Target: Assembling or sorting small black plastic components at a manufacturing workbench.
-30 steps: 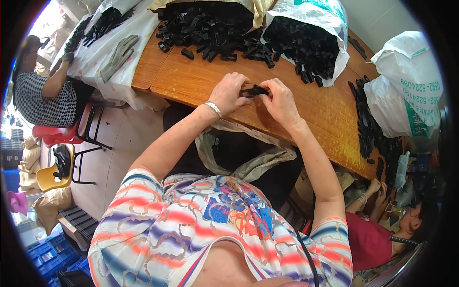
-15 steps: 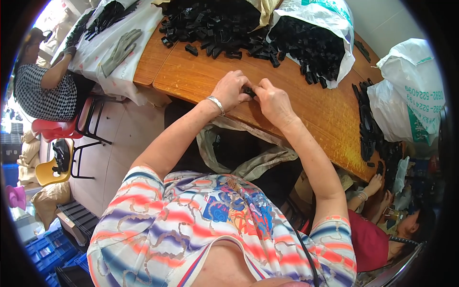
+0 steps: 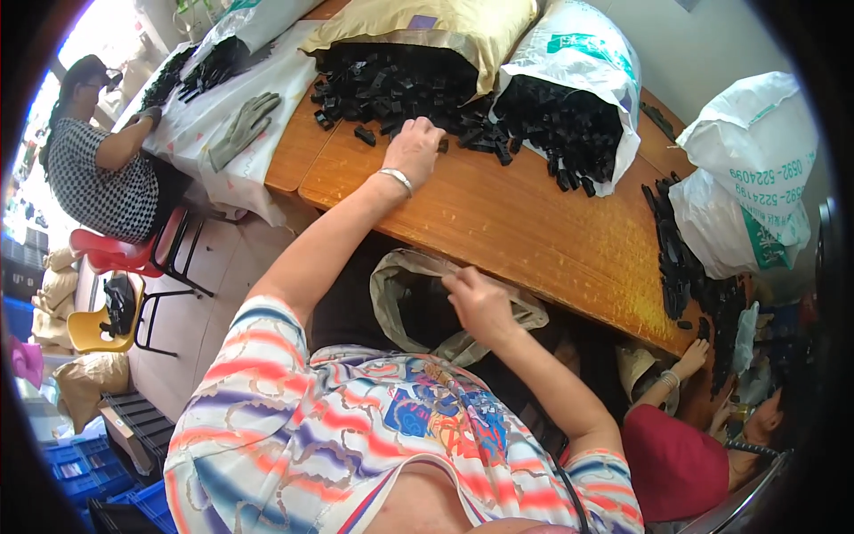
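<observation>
My left hand [image 3: 416, 153] is at the near edge of a heap of small black plastic parts [image 3: 378, 93] on the wooden table. Its fingers are bent and closed on a black plastic part [image 3: 443, 144], partly hidden by the hand. Lower down, off the table's front edge, my right hand [image 3: 480, 307] hangs over the mouth of a pale cloth bag [image 3: 382, 289]. The right fingers are curled together; what they hold, if anything, is hidden.
A tan sack [image 3: 427, 22] and a white sack [image 3: 569, 67] spill black parts onto the table [image 3: 534, 218]. White bags [image 3: 747, 178] stand at the right. A grey glove [image 3: 245, 129] lies on the left table. Co-workers sit at left [image 3: 98, 169] and lower right [image 3: 680, 454].
My hands, together on a small black part before, have parted. The left has gone forward to the heap; the right has dropped back over the cloth bag. The view has shifted slightly.
</observation>
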The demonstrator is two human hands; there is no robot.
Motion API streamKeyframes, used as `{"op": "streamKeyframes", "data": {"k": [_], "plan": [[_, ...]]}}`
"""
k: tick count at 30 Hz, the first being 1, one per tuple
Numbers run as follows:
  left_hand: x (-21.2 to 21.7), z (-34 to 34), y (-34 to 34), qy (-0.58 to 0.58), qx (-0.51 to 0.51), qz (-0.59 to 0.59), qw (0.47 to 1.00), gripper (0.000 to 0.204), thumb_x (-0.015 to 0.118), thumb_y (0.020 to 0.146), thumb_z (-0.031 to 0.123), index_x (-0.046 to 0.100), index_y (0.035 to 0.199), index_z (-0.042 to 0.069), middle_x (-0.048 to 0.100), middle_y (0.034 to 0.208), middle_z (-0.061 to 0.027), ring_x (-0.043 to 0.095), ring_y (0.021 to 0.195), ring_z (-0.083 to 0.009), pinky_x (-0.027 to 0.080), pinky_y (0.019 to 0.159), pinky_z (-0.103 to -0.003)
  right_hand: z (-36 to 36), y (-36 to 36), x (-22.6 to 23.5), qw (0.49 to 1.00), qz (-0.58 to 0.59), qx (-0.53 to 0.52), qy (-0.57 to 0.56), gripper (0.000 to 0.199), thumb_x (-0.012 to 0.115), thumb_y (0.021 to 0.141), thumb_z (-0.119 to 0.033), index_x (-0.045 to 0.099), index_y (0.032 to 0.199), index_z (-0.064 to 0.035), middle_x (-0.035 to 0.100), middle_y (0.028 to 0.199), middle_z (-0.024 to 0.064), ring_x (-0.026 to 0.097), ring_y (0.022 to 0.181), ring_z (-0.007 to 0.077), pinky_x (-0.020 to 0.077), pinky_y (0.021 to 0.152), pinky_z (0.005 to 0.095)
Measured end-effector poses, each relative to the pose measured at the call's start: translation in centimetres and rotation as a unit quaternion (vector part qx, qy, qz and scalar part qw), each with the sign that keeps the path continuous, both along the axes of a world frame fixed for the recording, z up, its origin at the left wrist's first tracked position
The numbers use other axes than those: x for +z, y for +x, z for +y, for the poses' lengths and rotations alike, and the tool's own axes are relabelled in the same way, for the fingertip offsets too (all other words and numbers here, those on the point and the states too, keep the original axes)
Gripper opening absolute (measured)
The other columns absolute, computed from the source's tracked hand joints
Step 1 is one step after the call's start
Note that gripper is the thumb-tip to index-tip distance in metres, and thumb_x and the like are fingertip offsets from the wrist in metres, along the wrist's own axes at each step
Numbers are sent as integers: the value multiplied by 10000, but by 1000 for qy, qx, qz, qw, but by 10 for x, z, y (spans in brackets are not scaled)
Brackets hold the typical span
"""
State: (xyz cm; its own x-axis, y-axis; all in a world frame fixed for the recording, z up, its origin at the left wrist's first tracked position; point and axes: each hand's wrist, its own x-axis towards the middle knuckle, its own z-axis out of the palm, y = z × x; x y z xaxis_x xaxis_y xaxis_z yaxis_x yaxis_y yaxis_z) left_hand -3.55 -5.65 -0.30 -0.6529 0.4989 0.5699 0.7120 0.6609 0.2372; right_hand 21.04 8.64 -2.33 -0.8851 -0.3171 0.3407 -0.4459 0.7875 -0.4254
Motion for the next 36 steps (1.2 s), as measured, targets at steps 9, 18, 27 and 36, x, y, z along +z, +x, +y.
{"op": "streamKeyframes", "data": {"k": [9, 18, 27, 36], "plan": [[-14, 15, 6, -16, 4, -70, 997, 174, 728, 789, 119, 611, 898, 49, 577, 985, -123, 570, 966, -314, 505, 841, -396, 56, -44, 35, 994, 74, -67, -38, 37, 648, 835, -101, 659, 866, -84, 616, 804, 133, 626, 711, 327, 517, 618, 409], [12, 48, 77, 3, -48, -229, 972, 186, 643, 875, 148, 565, 1020, 62, 630, 974, -171, 621, 905, -367, 508, 783, -436, 163, -144, 28, 914, 35, -389, 108, 241, 736, 831, -191, 680, 1028, -65, 641, 968, 143, 645, 935, 354, 527, 781, 436], [9, 39, 47, -119, -137, -60, 981, 286, 672, 741, 6, 670, 1008, 108, 552, 1019, -112, 535, 986, -303, 501, 826, -378, 170, -146, 15, 935, 21, -353, 36, 224, 797, 757, -137, 617, 854, -45, 655, 882, 136, 642, 836, 335, 506, 739, 425], [-9, 20, 51, 7, -121, -172, 978, 234, 729, 781, 135, 679, 1003, 80, 600, 956, -84, 559, 964, -290, 488, 860, -381, 98, -117, 38, 989, 12, -135, -56, 222, 718, 776, -44, 667, 991, -51, 650, 933, 124, 664, 840, 321, 533, 731, 397]]}}
